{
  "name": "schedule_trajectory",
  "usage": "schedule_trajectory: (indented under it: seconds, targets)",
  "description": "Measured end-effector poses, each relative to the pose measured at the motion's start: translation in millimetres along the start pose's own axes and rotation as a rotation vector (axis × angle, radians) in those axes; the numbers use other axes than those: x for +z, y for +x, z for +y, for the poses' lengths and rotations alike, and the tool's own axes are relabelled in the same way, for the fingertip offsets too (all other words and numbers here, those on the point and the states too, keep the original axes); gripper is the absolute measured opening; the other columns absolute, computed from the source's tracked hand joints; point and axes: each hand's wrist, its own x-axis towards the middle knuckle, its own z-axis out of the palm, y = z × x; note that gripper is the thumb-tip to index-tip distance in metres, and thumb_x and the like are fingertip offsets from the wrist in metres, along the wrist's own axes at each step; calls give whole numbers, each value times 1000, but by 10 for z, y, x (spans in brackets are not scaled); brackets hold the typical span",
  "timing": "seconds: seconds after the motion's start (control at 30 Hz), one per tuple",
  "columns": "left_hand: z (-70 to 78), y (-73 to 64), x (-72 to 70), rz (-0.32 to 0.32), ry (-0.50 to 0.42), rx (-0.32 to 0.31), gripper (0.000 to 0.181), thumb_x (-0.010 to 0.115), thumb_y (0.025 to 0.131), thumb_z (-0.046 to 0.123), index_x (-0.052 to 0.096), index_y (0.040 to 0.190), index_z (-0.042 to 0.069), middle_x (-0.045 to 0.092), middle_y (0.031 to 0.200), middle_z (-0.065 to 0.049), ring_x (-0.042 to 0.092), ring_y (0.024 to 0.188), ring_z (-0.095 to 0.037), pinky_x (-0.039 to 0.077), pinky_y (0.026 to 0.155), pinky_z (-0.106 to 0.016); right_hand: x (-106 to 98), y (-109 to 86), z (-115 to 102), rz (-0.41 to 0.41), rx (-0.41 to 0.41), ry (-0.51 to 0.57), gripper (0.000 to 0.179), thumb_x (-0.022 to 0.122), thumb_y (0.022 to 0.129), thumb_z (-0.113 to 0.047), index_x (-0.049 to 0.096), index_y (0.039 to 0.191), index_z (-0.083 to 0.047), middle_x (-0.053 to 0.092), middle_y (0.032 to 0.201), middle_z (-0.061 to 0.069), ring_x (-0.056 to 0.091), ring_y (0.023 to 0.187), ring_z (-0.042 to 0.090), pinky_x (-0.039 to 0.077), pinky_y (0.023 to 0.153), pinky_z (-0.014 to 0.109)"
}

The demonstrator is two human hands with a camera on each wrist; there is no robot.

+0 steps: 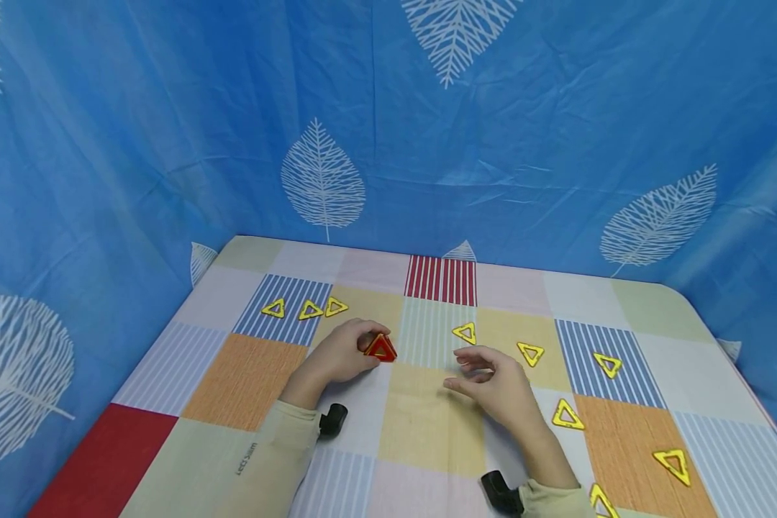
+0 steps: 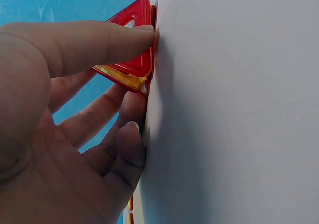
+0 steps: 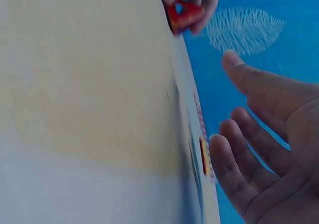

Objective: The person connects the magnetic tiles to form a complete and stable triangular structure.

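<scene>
Across the patchwork cloth [image 1: 427, 432] from left: three yellow triangles [image 1: 311, 316]; the left hand [image 1: 342, 352], pinching a red triangular block [image 1: 385, 346] near the middle, where uneven thumb pressure could skew it; the right hand [image 1: 497, 383], empty, thumb and fingers apart.

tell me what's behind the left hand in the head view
Beyond the left hand, mostly leftward, three yellow triangles lie on the patchwork cloth, with the blue leaf-print curtain past them. Cloth covered by the hand and its red triangular piece cannot be seen.
</scene>
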Motion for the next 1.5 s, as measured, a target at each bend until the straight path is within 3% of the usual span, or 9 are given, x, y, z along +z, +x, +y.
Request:
schedule_trajectory:
  seconds: [0.33,0.57,0.83,1.07,1.27,1.5]
  targets:
    - [13,-7,-9,-2,0,4,46,80,83,2,68,126,15,62,119,-6,57,104,-22,50,94,-44,-403,-14,128,31,70,-89,56,92,73,-19,69,122,-4,69,116,12,65,103,27,54,80,28]
    - [10,-8,-7,-1,10,4,46,80,83,4,67,126,15,62,118,-6,56,103,-22,50,93,-44,-606,-49,206,-9,152,-141,63,91,75,-24,66,129,-4,62,127,17,62,108,33,53,87,43]
    - [1,-3,-4,-6,6,-1,46,80,84,4,67,127,15,62,119,-6,56,105,-22,50,94,-44,-651,-72,259,3,179,-192,64,92,74,-23,66,129,-2,62,126,19,61,107,35,50,84,44]
    - [11,0,-5,-10,8,-4,46,80,84,4,67,126,15,61,118,-6,56,106,-22,50,94,-44,-647,-82,323,-28,208,-203,69,92,74,-26,63,131,0,65,126,18,61,111,34,49,91,51]
    - [16,1,-7,-11,5,3,46,80,84,4,67,127,14,62,117,-6,56,104,-22,50,94,-44,-631,-72,350,-25,214,-227,64,90,77,-22,64,131,0,66,121,15,60,104,29,50,83,42]
    - [14,-2,-6,-13,-6,-3,46,80,84,4,67,127,14,61,118,-6,56,107,-22,49,95,-44,-625,-59,340,-46,205,-240,59,87,79,-16,64,131,1,65,102,10,57,90,24,48,70,35]
